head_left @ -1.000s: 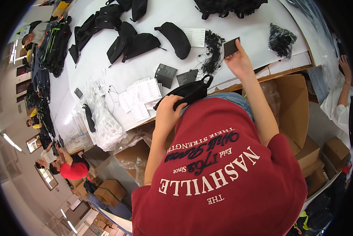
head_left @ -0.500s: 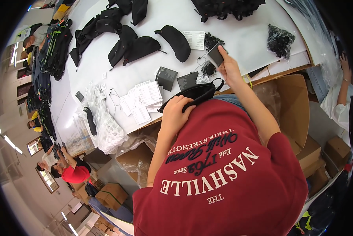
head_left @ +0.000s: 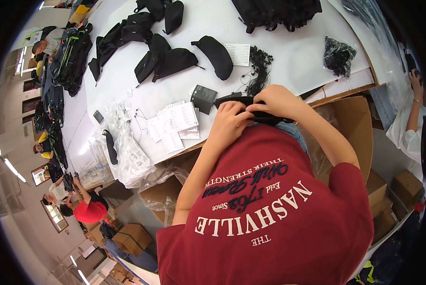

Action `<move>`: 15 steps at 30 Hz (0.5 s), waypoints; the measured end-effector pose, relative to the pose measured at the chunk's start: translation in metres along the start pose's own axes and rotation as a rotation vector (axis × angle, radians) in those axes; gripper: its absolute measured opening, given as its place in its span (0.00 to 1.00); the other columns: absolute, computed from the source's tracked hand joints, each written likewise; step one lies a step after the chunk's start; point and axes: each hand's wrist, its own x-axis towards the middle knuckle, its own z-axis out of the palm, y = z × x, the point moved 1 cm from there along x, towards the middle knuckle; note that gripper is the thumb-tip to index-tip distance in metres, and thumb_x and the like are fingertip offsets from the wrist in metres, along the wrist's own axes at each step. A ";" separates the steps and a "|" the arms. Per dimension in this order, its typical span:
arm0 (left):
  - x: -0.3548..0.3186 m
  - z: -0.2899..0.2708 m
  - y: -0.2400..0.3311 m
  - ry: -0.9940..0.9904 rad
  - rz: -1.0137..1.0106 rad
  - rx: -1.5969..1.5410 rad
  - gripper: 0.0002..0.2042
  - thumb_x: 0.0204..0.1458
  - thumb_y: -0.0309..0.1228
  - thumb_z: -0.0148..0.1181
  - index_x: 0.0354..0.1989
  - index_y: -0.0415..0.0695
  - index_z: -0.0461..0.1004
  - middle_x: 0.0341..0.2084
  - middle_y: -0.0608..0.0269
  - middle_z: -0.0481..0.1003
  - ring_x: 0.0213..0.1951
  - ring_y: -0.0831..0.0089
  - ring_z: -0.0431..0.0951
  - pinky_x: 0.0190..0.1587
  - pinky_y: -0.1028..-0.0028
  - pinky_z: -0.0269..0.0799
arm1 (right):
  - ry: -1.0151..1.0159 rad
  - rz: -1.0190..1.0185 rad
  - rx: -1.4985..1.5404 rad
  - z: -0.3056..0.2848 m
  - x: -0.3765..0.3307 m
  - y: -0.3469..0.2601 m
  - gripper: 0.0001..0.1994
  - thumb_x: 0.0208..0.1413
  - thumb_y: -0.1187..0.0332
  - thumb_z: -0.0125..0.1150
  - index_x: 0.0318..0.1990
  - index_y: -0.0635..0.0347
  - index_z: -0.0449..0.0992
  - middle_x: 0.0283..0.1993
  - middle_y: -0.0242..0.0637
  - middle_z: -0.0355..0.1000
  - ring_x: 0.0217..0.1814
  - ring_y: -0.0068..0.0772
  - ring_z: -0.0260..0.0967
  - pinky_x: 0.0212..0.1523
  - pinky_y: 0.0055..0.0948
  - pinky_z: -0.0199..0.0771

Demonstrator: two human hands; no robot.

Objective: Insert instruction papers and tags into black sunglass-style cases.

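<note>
Close to my body at the table's near edge, a black fabric pouch (head_left: 266,117) lies between my two hands. My left hand (head_left: 231,119) grips its left side with bent fingers. At its upper edge my right hand (head_left: 275,102) has its fingers pinched together, close to the left fingertips. Whether a card is between those fingers or inside the pouch is hidden. Just left of the pouch lies a dark printed card (head_left: 204,99). Beyond my right hand is a bunch of black cords (head_left: 259,71). A white printed sheet (head_left: 238,54) lies beside the cords.
Several black pouches (head_left: 175,64) lie across the white table (head_left: 113,71), with a larger black pile (head_left: 277,12) at the far side. White leaflets (head_left: 177,118) and clear plastic bags (head_left: 125,156) are at left. A wrapped black bundle (head_left: 339,57) sits right. Cardboard boxes (head_left: 355,128) stand below the edge.
My right hand has come from the cord bunch, where it held a dark card, down to the pouch. My left hand has shifted right along the pouch. The card is out of sight.
</note>
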 end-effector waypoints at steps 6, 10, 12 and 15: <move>0.005 0.018 -0.017 -0.196 -0.156 -0.254 0.07 0.47 0.30 0.60 0.33 0.42 0.76 0.26 0.59 0.74 0.32 0.65 0.73 0.45 0.70 0.66 | -0.075 -0.019 0.092 -0.005 -0.027 0.007 0.18 0.38 0.51 0.67 0.30 0.55 0.82 0.24 0.41 0.75 0.30 0.44 0.73 0.34 0.35 0.72; 0.015 0.042 -0.049 0.083 -0.443 -0.827 0.08 0.53 0.32 0.56 0.31 0.39 0.76 0.28 0.62 0.76 0.35 0.75 0.74 0.38 0.77 0.67 | -0.084 0.114 -0.029 0.010 -0.039 0.032 0.11 0.40 0.60 0.66 0.31 0.55 0.82 0.27 0.40 0.75 0.31 0.42 0.73 0.35 0.35 0.72; 0.013 0.053 -0.076 0.326 -0.744 -0.694 0.10 0.51 0.33 0.58 0.28 0.37 0.75 0.30 0.59 0.76 0.31 0.71 0.75 0.35 0.75 0.68 | -0.052 0.161 0.005 0.006 -0.049 0.039 0.10 0.41 0.62 0.66 0.31 0.55 0.81 0.27 0.41 0.75 0.31 0.43 0.73 0.35 0.35 0.72; 0.007 0.064 -0.083 0.116 -0.726 -0.407 0.14 0.48 0.37 0.62 0.33 0.37 0.72 0.28 0.57 0.75 0.26 0.68 0.75 0.32 0.73 0.69 | 0.009 0.249 0.077 -0.002 -0.070 0.048 0.09 0.42 0.64 0.65 0.31 0.57 0.81 0.27 0.42 0.75 0.30 0.44 0.72 0.34 0.35 0.71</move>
